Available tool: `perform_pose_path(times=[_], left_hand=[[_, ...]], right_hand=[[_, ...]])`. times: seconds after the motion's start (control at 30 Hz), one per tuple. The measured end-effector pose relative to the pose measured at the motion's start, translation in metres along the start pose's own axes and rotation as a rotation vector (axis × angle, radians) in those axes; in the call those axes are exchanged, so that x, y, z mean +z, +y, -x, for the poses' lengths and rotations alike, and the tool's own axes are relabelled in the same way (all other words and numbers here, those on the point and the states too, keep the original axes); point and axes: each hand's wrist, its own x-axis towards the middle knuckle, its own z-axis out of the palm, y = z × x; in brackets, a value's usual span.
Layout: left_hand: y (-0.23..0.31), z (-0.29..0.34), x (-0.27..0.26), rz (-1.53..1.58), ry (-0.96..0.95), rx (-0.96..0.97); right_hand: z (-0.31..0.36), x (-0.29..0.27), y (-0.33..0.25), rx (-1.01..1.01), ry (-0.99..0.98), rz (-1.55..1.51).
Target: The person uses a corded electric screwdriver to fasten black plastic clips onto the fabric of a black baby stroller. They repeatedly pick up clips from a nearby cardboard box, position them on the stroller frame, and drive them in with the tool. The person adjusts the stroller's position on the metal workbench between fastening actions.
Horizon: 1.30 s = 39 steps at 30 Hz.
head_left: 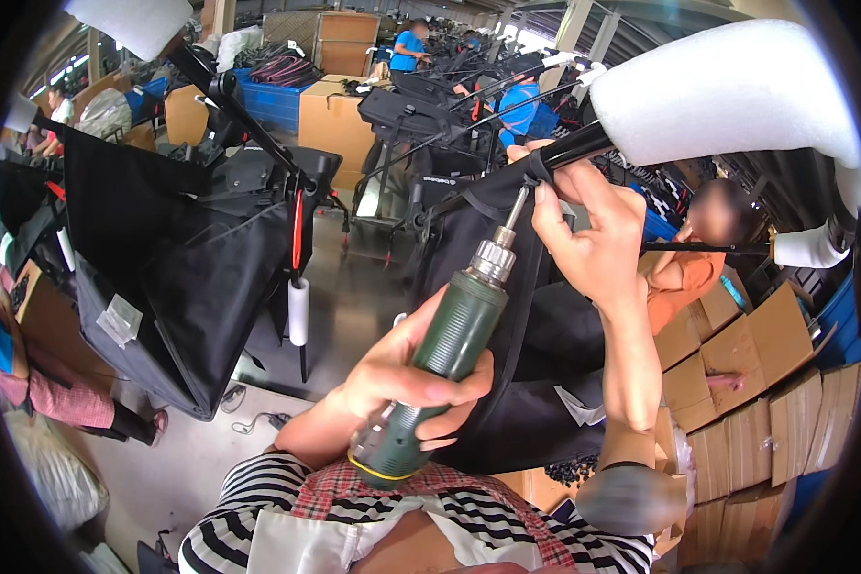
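My left hand [413, 373] is wrapped round the green body of an electric screwdriver [461, 325], which is tilted up and to the right. Its bit meets a black fabric strap [540, 169] looped on a black metal tube [574, 146]. Around that tube and strap, the fingers of my right hand [591, 225] are closed; whether they also pinch a screw is hidden. White foam [727, 91] wraps the tube's upper right end. Below hangs the black fabric [469, 249] of what looks like a stroller frame.
Another black fabric frame [191, 277] stands at the left. Cardboard boxes [737, 364] are stacked at the lower right, near a person in orange [689, 277]. Small black parts [571, 471] lie by my right elbow. People in blue [408, 48] stand farther back; a cable [258, 418] lies on the floor.
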Motion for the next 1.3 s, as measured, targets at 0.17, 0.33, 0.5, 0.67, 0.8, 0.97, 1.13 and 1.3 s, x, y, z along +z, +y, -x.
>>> perform_pose_path(times=[0.17,0.33,0.5,0.67,0.8,0.97,1.13,1.3], left_hand=[[-0.001,-0.001,0.013,-0.300,0.137,0.055],[-0.003,0.003,0.007,0.103,0.007,-0.002],[-0.002,-0.003,0.014,-0.369,0.120,0.063],[-0.004,0.002,0.008,-0.233,0.094,0.064],[-0.005,0.003,0.007,-0.101,0.057,0.046],[-0.001,0.005,-0.001,-0.175,0.080,-0.001],[-0.022,0.024,-0.010,-0.211,0.086,-0.159],[-0.056,0.009,-0.016,-0.136,0.094,-0.276]], right_hand=[[0.003,0.009,0.007,-0.034,0.101,-0.031],[0.003,0.008,0.006,-0.036,0.099,-0.027],[0.003,0.009,0.006,-0.015,0.095,-0.027],[0.003,0.003,0.001,0.018,-0.009,-0.004],[0.005,0.005,0.002,0.006,0.029,-0.027],[0.010,-0.007,0.004,0.033,-0.005,-0.012],[0.068,-0.071,0.026,0.300,-0.112,-0.135],[0.266,-0.148,0.037,0.926,-0.138,0.224]])
